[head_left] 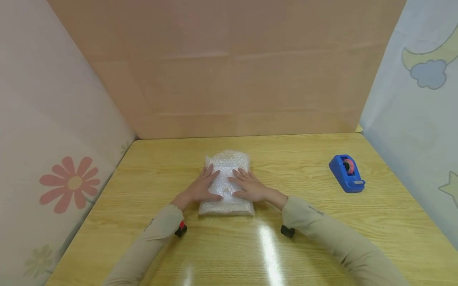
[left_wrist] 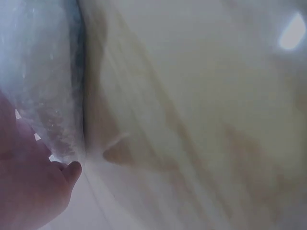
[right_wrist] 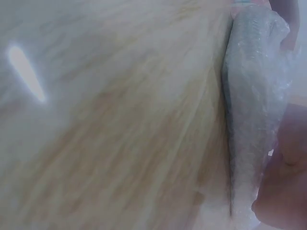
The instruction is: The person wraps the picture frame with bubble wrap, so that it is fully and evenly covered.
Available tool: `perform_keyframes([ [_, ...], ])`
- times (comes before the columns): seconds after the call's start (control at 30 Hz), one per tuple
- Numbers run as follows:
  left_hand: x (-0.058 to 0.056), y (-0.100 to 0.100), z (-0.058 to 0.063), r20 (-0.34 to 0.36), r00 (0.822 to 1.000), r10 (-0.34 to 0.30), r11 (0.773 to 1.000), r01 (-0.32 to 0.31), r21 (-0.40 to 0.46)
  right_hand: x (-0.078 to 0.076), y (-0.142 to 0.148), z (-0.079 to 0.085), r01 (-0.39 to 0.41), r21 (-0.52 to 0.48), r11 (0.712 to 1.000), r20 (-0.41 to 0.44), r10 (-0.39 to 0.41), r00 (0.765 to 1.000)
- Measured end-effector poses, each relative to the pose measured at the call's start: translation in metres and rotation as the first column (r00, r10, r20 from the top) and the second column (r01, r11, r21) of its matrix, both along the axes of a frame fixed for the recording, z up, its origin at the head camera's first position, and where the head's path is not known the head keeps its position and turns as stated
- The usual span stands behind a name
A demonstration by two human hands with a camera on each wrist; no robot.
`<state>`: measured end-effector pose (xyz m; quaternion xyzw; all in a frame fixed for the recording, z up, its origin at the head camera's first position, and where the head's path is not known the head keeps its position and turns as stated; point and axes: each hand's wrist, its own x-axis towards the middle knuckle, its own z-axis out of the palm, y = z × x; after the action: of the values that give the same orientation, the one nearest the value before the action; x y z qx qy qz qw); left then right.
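A flat package in bubble wrap [head_left: 226, 208] lies on the wooden table in the head view. My left hand [head_left: 201, 190] rests on its left side with the fingers spread. On the right side lies my right hand [head_left: 251, 188], its fingers also spread over the wrap. In the left wrist view the bubble wrap [left_wrist: 45, 62] runs along the left edge, with part of the left hand [left_wrist: 33, 187] beside it. The right wrist view shows the wrap's side [right_wrist: 252, 96] and part of the right hand [right_wrist: 283, 187]. What the wrap contains cannot be made out.
A blue tape dispenser [head_left: 345, 174] with a pink roll stands at the right of the table [head_left: 143, 167]. A brown panel [head_left: 229, 79] rises behind the table. Patterned walls flank it, with a flower [head_left: 74, 182] on the left one.
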<state>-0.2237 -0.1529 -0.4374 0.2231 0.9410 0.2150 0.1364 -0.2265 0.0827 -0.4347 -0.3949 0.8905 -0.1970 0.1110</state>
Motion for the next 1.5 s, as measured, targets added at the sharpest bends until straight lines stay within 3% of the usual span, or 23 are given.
perform_keyframes([
  [0.53, -0.012, 0.005, 0.004, 0.013, 1.000, 0.017, 1.000, -0.017, 0.015, -0.007, 0.003, -0.002, 0.050, -0.018, 0.999, 0.022, -0.049, 0.999],
  [0.63, -0.014, 0.006, 0.003, 0.004, 1.000, 0.004, 1.000, -0.004, 0.002, -0.010, 0.009, 0.003, 0.043, -0.079, 0.996, 0.055, -0.038, 0.998],
  [0.77, -0.016, 0.007, 0.000, 0.006, 1.000, -0.008, 1.000, 0.008, -0.013, -0.010, 0.026, 0.014, 0.081, -0.206, 0.975, 0.163, -0.047, 0.985],
  [0.83, -0.017, 0.007, -0.002, 0.011, 1.000, -0.012, 1.000, 0.012, -0.020, -0.009, 0.038, 0.021, 0.106, -0.249, 0.963, 0.197, -0.057, 0.979],
  [1.07, -0.015, 0.004, -0.003, 0.004, 1.000, -0.008, 1.000, 0.008, -0.010, -0.004, 0.103, 0.039, 0.177, -0.308, 0.935, 0.197, -0.119, 0.973],
  [1.2, -0.012, 0.001, -0.004, 0.007, 1.000, 0.005, 1.000, -0.005, -0.009, 0.000, 0.151, 0.046, 0.266, -0.269, 0.926, 0.160, -0.229, 0.960],
  [1.33, -0.011, 0.000, -0.003, 0.009, 1.000, 0.008, 1.000, -0.008, 0.003, 0.005, 0.199, 0.059, 0.392, -0.207, 0.896, 0.085, -0.382, 0.920],
  [1.5, -0.011, -0.001, -0.001, 0.004, 1.000, 0.011, 1.000, -0.011, 0.022, 0.015, 0.257, 0.070, 0.512, -0.218, 0.831, 0.054, -0.513, 0.856],
])
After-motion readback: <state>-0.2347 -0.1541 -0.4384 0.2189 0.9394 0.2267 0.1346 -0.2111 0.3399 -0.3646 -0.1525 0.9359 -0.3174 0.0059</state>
